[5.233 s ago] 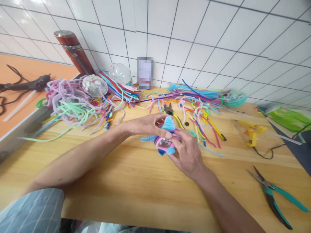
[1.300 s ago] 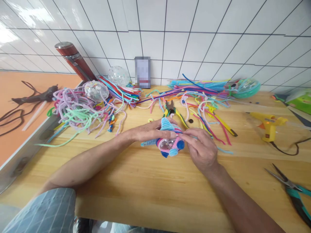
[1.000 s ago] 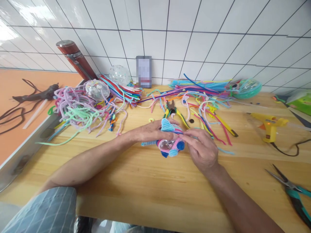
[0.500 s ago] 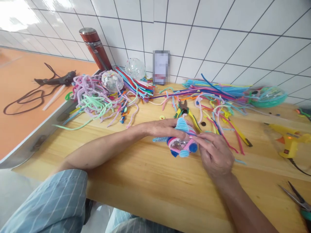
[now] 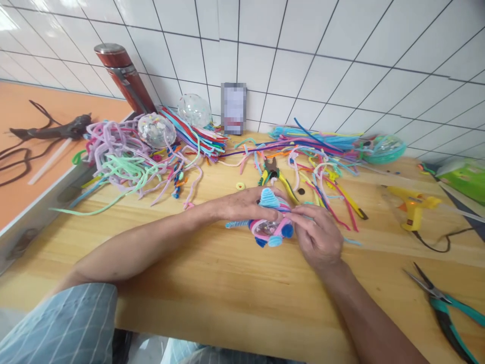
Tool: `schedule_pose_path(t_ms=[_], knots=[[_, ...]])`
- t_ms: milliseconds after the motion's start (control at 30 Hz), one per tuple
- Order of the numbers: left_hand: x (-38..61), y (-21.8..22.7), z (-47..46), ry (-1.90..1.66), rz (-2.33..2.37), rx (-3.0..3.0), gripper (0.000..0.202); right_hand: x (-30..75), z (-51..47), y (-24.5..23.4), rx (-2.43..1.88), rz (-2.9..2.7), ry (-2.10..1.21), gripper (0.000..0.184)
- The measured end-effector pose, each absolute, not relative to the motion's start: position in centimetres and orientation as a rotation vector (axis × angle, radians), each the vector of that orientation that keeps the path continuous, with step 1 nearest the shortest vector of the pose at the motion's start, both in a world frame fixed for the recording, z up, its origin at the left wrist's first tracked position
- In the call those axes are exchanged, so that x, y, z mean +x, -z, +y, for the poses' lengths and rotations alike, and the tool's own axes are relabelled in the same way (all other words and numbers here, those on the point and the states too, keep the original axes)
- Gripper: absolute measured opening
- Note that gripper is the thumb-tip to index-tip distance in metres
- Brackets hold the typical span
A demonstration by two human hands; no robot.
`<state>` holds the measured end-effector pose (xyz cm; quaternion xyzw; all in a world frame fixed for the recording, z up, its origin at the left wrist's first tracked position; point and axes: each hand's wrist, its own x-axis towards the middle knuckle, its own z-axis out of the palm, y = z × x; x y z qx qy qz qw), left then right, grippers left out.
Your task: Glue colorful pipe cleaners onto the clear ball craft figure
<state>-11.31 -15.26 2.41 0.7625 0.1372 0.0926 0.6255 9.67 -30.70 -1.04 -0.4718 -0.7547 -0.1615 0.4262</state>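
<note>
Between my hands sits a clear ball wrapped in pipe cleaners (image 5: 270, 227), in pink, blue and purple bands. A ridged light-blue piece stands up on top, and small blue and light-blue pads show at its lower edge. My left hand (image 5: 252, 205) curls over the ball from the left and back, its fingers closed on it. My right hand (image 5: 319, 232) is closed at the ball's right side, thumb and fingertips pinching the band there. Whether a separate strand is in that pinch is hidden. Yellow-green pliers (image 5: 278, 177) lie just behind the ball.
Pipe cleaner piles (image 5: 132, 162) and a clear ball (image 5: 156, 130) lie at left, near a red thermos (image 5: 125, 78). A phone (image 5: 234, 108) leans on the tiles. At right are a yellow glue gun (image 5: 413, 206), teal-handled long-nose pliers (image 5: 441, 301) and a wrapped ball (image 5: 382, 148).
The view has turned right, so everything sits further left and more of the teal-handled pliers shows. Both hands keep the same hold on the wrapped ball.
</note>
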Motion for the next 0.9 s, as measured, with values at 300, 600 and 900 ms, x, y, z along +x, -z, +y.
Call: schedule_pose_path(t_ms=[300, 600, 900], knots=[[-11.4, -2.8, -16.5, -0.345, 0.371, 1.75, 0.043, 10.0, -30.6, 0.8, -1.16, -1.831, 0.418, 0.039], [-11.1, -2.7, -17.2, -0.391, 0.402, 1.823, 0.038, 10.1, -30.3, 1.1, -1.172, -1.848, 0.409, 0.037], [-11.0, -2.4, -17.6, -0.438, 0.466, 1.843, 0.037, 10.2, -30.3, 1.2, -1.198, -1.84, 0.398, 0.036]])
